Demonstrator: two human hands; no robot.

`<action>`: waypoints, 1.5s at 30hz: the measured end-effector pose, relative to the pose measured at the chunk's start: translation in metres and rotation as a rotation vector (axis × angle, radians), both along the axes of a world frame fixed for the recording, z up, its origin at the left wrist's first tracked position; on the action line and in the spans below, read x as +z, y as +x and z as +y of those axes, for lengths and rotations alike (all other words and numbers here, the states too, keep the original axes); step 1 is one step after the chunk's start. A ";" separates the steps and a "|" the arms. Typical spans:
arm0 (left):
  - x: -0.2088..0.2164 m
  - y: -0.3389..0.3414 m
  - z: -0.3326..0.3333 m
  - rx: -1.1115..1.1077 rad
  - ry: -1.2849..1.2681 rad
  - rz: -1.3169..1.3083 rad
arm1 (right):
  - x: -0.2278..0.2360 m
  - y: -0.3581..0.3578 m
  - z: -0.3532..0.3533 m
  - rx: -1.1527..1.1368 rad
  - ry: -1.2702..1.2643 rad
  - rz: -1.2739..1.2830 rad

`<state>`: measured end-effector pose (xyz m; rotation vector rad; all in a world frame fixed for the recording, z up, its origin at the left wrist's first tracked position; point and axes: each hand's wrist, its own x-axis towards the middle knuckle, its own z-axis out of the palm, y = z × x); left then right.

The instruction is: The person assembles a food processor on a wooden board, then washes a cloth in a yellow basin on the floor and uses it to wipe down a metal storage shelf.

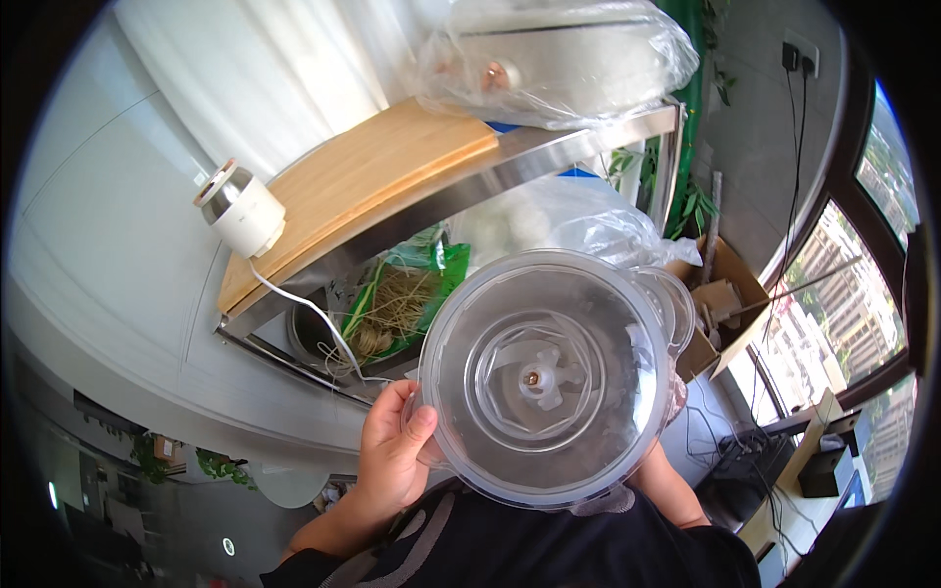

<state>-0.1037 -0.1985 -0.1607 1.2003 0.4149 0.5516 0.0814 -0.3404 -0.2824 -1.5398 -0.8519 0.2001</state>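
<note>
Held in front of my chest is a clear plastic food chopper bowl (461, 392) with a round rim and a loop handle on its right side. A pale hub with a copper-coloured centre shows in its middle. My left hand (394, 446) is closed on the bowl's left edge, its thumb on the near side. On the right, my right hand (655, 472) reaches behind and under the bowl, holding it; most of its fingers are hidden there. Beyond, a white and silver motor unit (245, 214) with a white cord stands on the wooden board's left end.
The wooden board (363, 176) lies on a metal shelf rack (578, 137), beside a plastic-wrapped object (569, 59). Below are a green bag of dried roots (402, 294) and another clear bag (559, 220). A cardboard box (730, 304) and loose cables stand near the window at right.
</note>
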 end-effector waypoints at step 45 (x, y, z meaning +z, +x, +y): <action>0.190 0.139 0.217 0.472 -0.100 -0.251 | 0.176 0.024 0.312 -0.333 -0.035 -1.078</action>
